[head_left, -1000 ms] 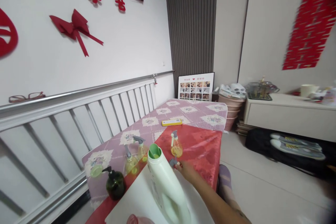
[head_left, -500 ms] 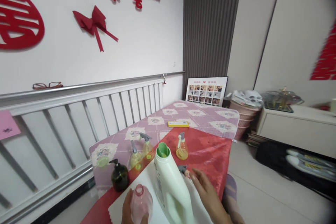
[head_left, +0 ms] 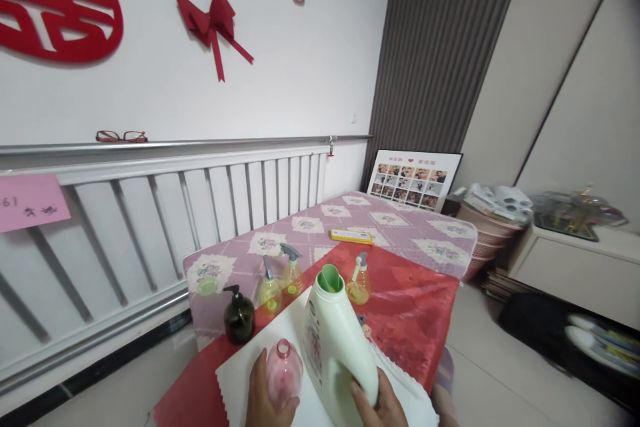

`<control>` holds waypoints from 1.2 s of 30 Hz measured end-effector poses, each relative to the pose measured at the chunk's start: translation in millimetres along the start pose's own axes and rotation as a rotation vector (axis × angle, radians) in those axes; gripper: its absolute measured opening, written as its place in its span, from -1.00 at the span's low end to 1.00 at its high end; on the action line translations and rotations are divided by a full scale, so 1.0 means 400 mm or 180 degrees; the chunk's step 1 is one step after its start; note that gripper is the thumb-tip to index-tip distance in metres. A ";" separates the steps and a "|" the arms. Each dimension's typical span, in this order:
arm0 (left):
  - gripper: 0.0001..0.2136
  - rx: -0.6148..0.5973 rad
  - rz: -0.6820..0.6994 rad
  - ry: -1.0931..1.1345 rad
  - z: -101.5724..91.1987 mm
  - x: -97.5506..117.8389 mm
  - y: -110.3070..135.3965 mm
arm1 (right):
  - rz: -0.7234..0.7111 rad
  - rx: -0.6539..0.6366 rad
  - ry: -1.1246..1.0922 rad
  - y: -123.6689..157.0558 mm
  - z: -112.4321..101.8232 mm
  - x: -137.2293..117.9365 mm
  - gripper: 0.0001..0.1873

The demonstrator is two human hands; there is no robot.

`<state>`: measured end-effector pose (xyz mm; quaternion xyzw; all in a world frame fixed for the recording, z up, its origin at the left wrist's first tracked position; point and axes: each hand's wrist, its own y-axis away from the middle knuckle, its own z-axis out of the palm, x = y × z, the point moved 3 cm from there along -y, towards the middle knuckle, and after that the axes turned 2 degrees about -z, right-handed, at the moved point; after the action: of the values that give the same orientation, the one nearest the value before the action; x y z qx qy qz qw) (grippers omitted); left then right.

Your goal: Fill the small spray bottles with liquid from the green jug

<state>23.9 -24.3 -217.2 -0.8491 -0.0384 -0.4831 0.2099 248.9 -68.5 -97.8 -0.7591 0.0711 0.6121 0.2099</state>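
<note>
My left hand (head_left: 263, 397) is wrapped around a translucent pink bottle (head_left: 286, 373) with an open neck and no top on it. Beside it, my right hand (head_left: 383, 403) grips the handle of a large pale green detergent jug (head_left: 333, 340). The jug's cap is off and its green pouring spout (head_left: 330, 279) faces up. Both containers are over a white cloth (head_left: 240, 380). Behind the jug, partly hidden, a small grey and pinkish piece (head_left: 365, 327) lies on the red cloth.
A dark green pump bottle (head_left: 239, 317) stands left of the white cloth. Yellow-tinted spray bottles (head_left: 270, 292) stand behind it, with another spray bottle (head_left: 359, 285) behind the jug. A yellow and white box (head_left: 351, 235) lies farther back. A white radiator (head_left: 200, 203) runs along the left wall.
My right hand has moved from beside the jug onto its handle and closed there. My left hand still holds the pink bottle. The view has turned slightly left.
</note>
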 end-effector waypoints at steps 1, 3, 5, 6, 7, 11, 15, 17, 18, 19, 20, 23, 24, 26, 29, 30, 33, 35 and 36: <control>-0.24 -0.0021 -0.0029 -0.0045 0.002 -0.003 0.003 | -0.0051 -0.0040 0.0051 -0.010 -0.003 -0.008 -0.51; -0.22 -0.0051 -0.0054 -0.0079 0.005 -0.006 0.006 | -0.0172 -0.0060 0.0149 -0.028 -0.015 -0.028 -0.51; -0.21 -0.0056 -0.0102 -0.0072 0.005 -0.007 0.008 | -0.0260 -0.0144 0.0269 -0.045 -0.035 -0.057 -0.53; -0.21 -0.0069 -0.0139 -0.0056 0.004 -0.008 0.009 | -0.0282 -0.0231 0.0330 -0.055 -0.048 -0.075 -0.55; -0.20 -0.0100 -0.0175 -0.0032 0.003 -0.008 0.010 | -0.0304 -0.0334 0.0391 -0.065 -0.062 -0.095 -0.57; -0.21 -0.0245 -0.0198 0.0019 -0.003 -0.003 0.019 | -0.0406 -0.0461 0.0654 -0.107 -0.136 -0.199 -0.68; -0.26 -0.0268 -0.0171 -0.0194 -0.009 0.010 0.028 | -0.0246 -0.0717 0.0849 -0.139 -0.190 -0.299 -0.68; -0.26 -0.0298 -0.0101 -0.0274 -0.009 0.018 0.029 | -0.0181 -0.0873 0.0934 -0.147 -0.203 -0.341 -0.64; -0.27 -0.0302 -0.0069 -0.0296 -0.009 0.022 0.029 | -0.0148 -0.0962 0.0983 -0.148 -0.207 -0.359 -0.62; -0.27 -0.0295 -0.0045 -0.0312 -0.010 0.025 0.029 | -0.0106 -0.1072 0.1038 -0.148 -0.209 -0.374 -0.62; -0.28 -0.0282 -0.0036 -0.0324 -0.011 0.027 0.029 | -0.0058 -0.1185 0.1101 -0.148 -0.210 -0.387 -0.64; -0.27 -0.0282 -0.0046 -0.0353 -0.014 0.031 0.029 | 0.0118 -0.1548 0.1299 -0.145 -0.213 -0.403 -0.64; -0.27 -0.0303 -0.0060 -0.0366 -0.015 0.032 0.029 | 0.0161 -0.1671 0.1351 -0.146 -0.215 -0.402 -0.63; -0.25 -0.0356 -0.0083 -0.0377 -0.017 0.036 0.030 | 0.0180 -0.1907 0.1429 -0.151 -0.218 -0.395 -0.59; -0.25 -0.0404 -0.0122 -0.0357 -0.024 0.046 0.031 | 0.0129 -0.2251 0.1513 -0.162 -0.215 -0.388 -0.56; -0.25 -0.0423 -0.0142 -0.0350 -0.027 0.049 0.031 | 0.0119 -0.2358 0.1549 -0.166 -0.212 -0.389 -0.55; -0.24 -0.0542 -0.0259 -0.0331 -0.036 0.058 0.028 | 0.0012 -0.2640 0.1761 -0.172 -0.198 -0.401 -0.54; -0.23 -0.0666 -0.0365 -0.0332 -0.042 0.059 0.025 | -0.0106 -0.2770 0.1985 -0.173 -0.188 -0.409 -0.52; -0.22 -0.0763 -0.0405 -0.0338 -0.044 0.058 0.023 | -0.0191 -0.2741 0.2138 -0.176 -0.184 -0.412 -0.52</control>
<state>24.7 -42.8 -192.8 -0.8884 -0.0452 -0.4509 0.0737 301.2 -59.5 88.4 -0.9318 -0.1446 0.3036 -0.1367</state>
